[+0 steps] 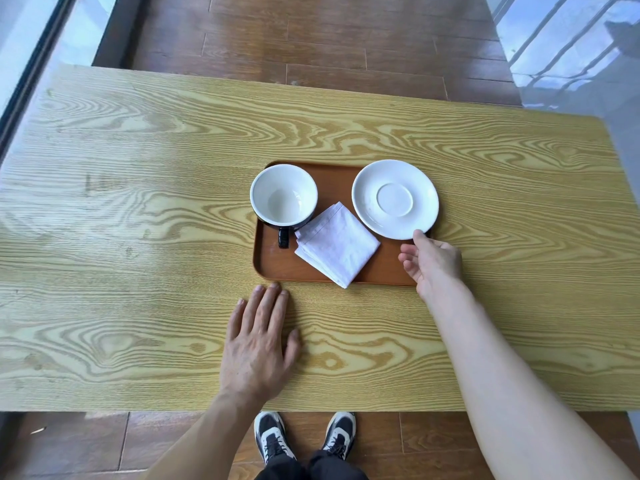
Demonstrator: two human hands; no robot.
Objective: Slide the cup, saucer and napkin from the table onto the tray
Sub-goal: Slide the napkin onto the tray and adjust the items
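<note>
A brown tray [277, 268] lies in the middle of the wooden table [138, 202]. On its left end stands a cup [284, 195], white inside and dark outside, with its handle toward me. A folded white napkin [337, 244] lies on the tray's middle, one corner over the near rim. The white saucer [394, 199] rests on the tray's right end, overhanging the rim. My right hand [433, 265] is just below the saucer, thumb tip touching its near edge, fingers loosely curled and holding nothing. My left hand [259, 344] lies flat on the table, fingertips at the tray's near rim.
The table's near edge runs just above my shoes [304, 438]. Wooden floor lies beyond the far edge. A dark window frame [27, 81] stands at the far left, and a glass pane with railings [571, 53] at the far right.
</note>
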